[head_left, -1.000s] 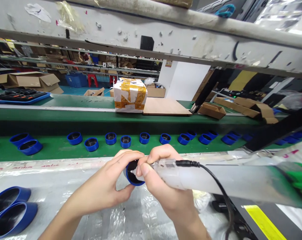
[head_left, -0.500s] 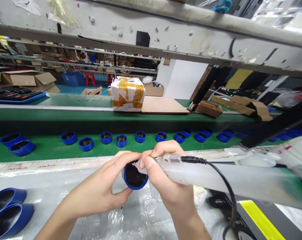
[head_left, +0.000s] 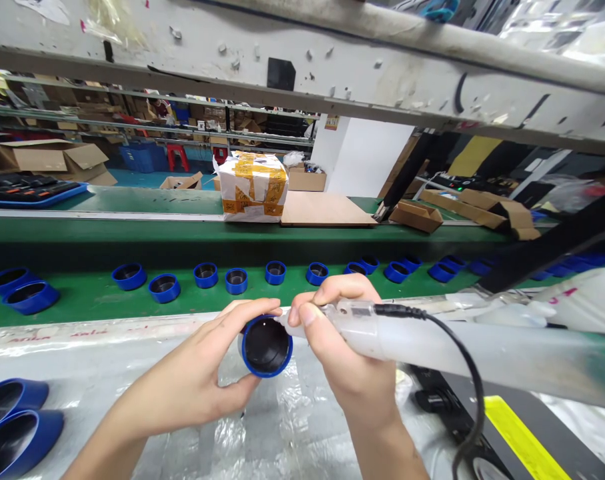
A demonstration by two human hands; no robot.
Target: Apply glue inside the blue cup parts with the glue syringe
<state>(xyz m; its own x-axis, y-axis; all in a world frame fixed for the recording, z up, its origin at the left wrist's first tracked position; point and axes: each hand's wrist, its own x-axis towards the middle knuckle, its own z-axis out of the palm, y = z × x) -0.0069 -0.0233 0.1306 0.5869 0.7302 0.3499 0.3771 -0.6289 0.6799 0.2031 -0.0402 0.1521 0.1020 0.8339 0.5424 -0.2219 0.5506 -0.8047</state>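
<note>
Between the thumb and fingers of my left hand [head_left: 202, 370] is a round blue cup with a black inside [head_left: 268, 348], its mouth tilted toward me. A small bright dot shows near the top of its inner surface. My right hand [head_left: 347, 340] is closed around a translucent white dispensing pen [head_left: 355, 327] with a thick tube body and a black cable [head_left: 452, 333]. The pen's narrow tip points left, at the cup's upper right rim. Two more blue cups [head_left: 29, 450] stand at the lower left on the plastic-covered bench.
A row of several blue cups [head_left: 205, 275] stands on the green belt [head_left: 97, 303] beyond the bench. Farther back is a taped carton [head_left: 255, 190]. A white beam [head_left: 197, 60] crosses overhead, and a dark slanted post [head_left: 547, 247] is at right.
My right hand has drawn the pen slightly right, so its tip has moved from inside the cup to near the rim. The bright dot inside the cup is now visible.
</note>
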